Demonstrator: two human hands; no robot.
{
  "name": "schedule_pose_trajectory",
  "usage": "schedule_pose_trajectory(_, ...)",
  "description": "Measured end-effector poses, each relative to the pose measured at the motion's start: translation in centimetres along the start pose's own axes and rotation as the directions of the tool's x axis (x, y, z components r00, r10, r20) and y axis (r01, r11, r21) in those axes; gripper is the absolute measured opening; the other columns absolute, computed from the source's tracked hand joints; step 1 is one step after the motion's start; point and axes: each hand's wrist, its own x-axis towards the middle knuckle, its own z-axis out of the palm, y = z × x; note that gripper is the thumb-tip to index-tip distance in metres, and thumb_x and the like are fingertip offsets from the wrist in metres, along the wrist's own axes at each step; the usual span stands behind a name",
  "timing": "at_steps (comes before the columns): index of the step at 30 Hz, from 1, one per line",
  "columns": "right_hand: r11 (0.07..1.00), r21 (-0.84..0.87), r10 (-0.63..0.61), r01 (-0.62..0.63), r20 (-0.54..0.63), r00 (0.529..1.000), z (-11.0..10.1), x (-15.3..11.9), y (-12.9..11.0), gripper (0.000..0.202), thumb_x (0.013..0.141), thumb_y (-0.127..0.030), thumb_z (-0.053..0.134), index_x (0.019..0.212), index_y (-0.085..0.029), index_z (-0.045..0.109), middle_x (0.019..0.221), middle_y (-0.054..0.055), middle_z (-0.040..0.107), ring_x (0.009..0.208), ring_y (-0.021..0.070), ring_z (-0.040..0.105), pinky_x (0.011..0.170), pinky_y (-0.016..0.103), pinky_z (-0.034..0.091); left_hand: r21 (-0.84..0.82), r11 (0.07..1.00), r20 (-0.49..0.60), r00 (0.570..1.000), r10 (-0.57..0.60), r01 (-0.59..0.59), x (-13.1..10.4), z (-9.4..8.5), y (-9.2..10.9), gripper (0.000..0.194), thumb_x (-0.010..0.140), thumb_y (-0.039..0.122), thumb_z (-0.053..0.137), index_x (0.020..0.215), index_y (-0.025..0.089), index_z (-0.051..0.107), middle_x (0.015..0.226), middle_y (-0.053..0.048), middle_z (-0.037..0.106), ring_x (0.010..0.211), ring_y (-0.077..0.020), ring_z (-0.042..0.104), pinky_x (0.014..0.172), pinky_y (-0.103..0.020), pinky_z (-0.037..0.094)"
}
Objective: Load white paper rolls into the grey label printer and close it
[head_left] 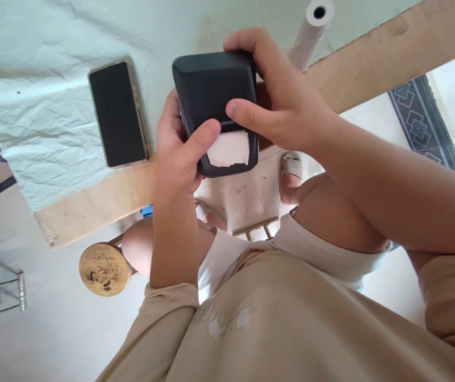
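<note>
A black mini printer (217, 87), box-shaped with rounded corners, is held up over the table's edge between my two hands. A piece of white paper (230, 148) with a torn edge shows on its near part, below some partly covered lettering. My left hand (183, 143) grips its left side, thumb on the top face and fingers hidden behind. My right hand (275, 90) wraps the right side, with its thumb on the top face and an index finger over the far edge. A phone (118, 114) with a dark screen lies on the table left of my left hand.
A white paper roll (310, 32) is on the table beyond my right hand. Pale green cloth (60, 132) covers the table up to its bare wooden edge (390, 61). Below are a round wooden stool (105, 269), my legs and a patterned mat (426, 122).
</note>
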Motion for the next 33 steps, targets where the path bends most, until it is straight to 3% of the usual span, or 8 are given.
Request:
schedule_pose_trajectory(7,0.999,-0.015,0.032,-0.033,-0.033,0.999,0.3,0.1,-0.3,0.062,0.077,-0.049,0.052,0.126,-0.015,0.037,0.114,0.003,0.051,0.096,-0.0006,0.047,0.077,0.009,0.044,-0.066,0.997,-0.010,1.000,-0.027,0.027,0.2,0.1,0.1,0.029,0.072,0.029,0.069,0.099,0.024,0.061,0.086,0.001,0.064,0.075,-0.0111,0.063,0.071,-0.026,0.052)
schedule_pose_trajectory(11,1.000,0.002,0.026,-0.026,-0.037,0.999,0.3,-0.3,-0.4,0.067,0.080,-0.053,0.048,0.132,-0.014,0.033,0.121,0.003,0.049,0.110,0.0009,0.047,0.079,0.007,0.046,-0.208,0.978,0.053,0.998,0.028,-0.017,0.4,0.9,0.4,0.027,0.084,0.039,0.047,0.099,0.020,0.058,0.095,-0.005,0.066,0.101,-0.0204,0.065,0.100,-0.039,0.050)
schedule_pose_trajectory(13,1.000,0.018,0.017,-0.016,-0.021,1.000,0.2,-0.6,-0.5,0.068,0.081,-0.054,0.045,0.135,-0.016,0.028,0.129,0.003,0.045,0.114,0.0008,0.046,0.076,0.006,0.047,-0.273,0.961,0.059,0.996,0.065,-0.047,0.4,1.4,0.6,0.029,0.089,0.036,0.037,0.104,0.018,0.055,0.100,-0.005,0.067,0.107,-0.0194,0.064,0.113,-0.040,0.042)
schedule_pose_trajectory(16,0.999,0.032,0.041,-0.041,0.015,0.999,0.0,-0.9,-0.6,0.071,0.082,-0.056,0.043,0.139,-0.019,0.022,0.134,0.002,0.041,0.109,-0.0009,0.048,0.073,0.005,0.048,-0.291,0.956,0.041,0.998,0.050,-0.036,0.5,1.6,0.8,0.036,0.092,0.036,0.027,0.115,0.019,0.049,0.112,-0.005,0.065,0.110,-0.0165,0.063,0.119,-0.039,0.037)
schedule_pose_trajectory(23,0.991,-0.112,0.068,-0.070,-0.020,0.997,0.2,-0.7,-0.7,0.069,0.085,-0.054,0.038,0.139,-0.013,0.028,0.122,0.003,0.050,0.099,0.0000,0.049,0.087,0.013,0.047,-0.288,0.956,0.025,0.999,-0.049,0.054,0.6,0.9,0.6,0.031,0.090,0.041,0.036,0.097,0.019,0.057,0.105,-0.005,0.069,0.113,-0.0178,0.061,0.119,-0.039,0.038)
schedule_pose_trajectory(26,0.989,-0.139,0.048,-0.051,-0.024,0.999,0.3,-0.6,-0.7,0.069,0.084,-0.053,0.038,0.140,-0.014,0.028,0.130,0.003,0.045,0.109,0.0010,0.049,0.086,0.010,0.046,-0.316,0.948,0.012,0.999,-0.037,0.039,0.6,0.8,0.4,0.035,0.090,0.042,0.037,0.092,0.015,0.060,0.103,-0.004,0.070,0.114,-0.0166,0.061,0.120,-0.037,0.038)
schedule_pose_trajectory(30,0.990,-0.140,0.003,-0.005,-0.014,1.000,0.2,-0.5,-0.7,0.073,0.082,-0.054,0.039,0.140,-0.012,0.026,0.139,0.004,0.040,0.129,0.0043,0.043,0.101,0.010,0.045,-0.319,0.948,0.018,1.000,-0.014,0.019,0.8,0.2,0.1,0.034,0.089,0.040,0.038,0.090,0.016,0.062,0.094,-0.005,0.069,0.116,-0.0197,0.060,0.117,-0.041,0.041)
schedule_pose_trajectory(33,0.991,-0.129,-0.039,0.038,-0.006,0.999,0.1,-0.4,-0.7,0.077,0.076,-0.061,0.043,0.139,-0.020,0.026,0.146,0.001,0.031,0.130,0.0071,0.043,0.090,0.008,0.047,-0.310,0.950,0.007,0.999,0.033,-0.029,1.0,-0.2,-0.1,0.029,0.089,0.033,0.040,0.084,0.017,0.064,0.081,-0.003,0.066,0.107,-0.0167,0.062,0.117,-0.038,0.040)
